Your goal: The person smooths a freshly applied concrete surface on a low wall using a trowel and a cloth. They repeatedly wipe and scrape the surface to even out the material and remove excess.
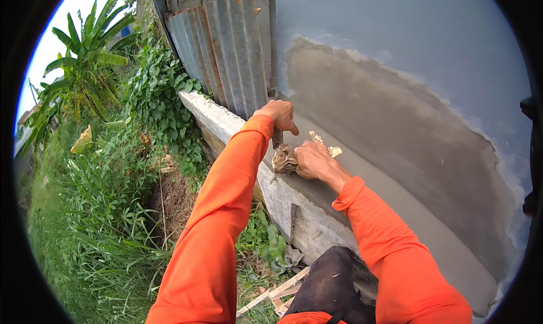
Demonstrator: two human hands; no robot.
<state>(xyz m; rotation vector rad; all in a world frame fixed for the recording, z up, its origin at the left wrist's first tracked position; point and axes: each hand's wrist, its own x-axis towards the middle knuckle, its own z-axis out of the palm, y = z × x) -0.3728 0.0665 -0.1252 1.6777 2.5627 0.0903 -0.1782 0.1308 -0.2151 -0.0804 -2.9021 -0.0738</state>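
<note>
My left hand [277, 116] is curled at the top of a narrow dark upright piece [277, 137], beside the corrugated metal sheet's lower end; what its fingers hold is hard to make out. Just below and to the right, my right hand [314, 161] is closed on crumpled brown paper [284, 159], with pale scraps of it showing around the fingers. The paper rests against a smooth grey plastered ledge [407, 222] at the foot of a blue-grey wall [396, 24], which has a broad brownish plastered patch [384, 114].
A rough concrete edge [209, 112] runs diagonally below my hands, with a rusty corrugated sheet [220, 46] above it. Dense weeds [102, 211], vines and a banana plant [85, 52] fill the left. Wooden slats [280, 295] lie low, beside my dark-clad leg [322, 284].
</note>
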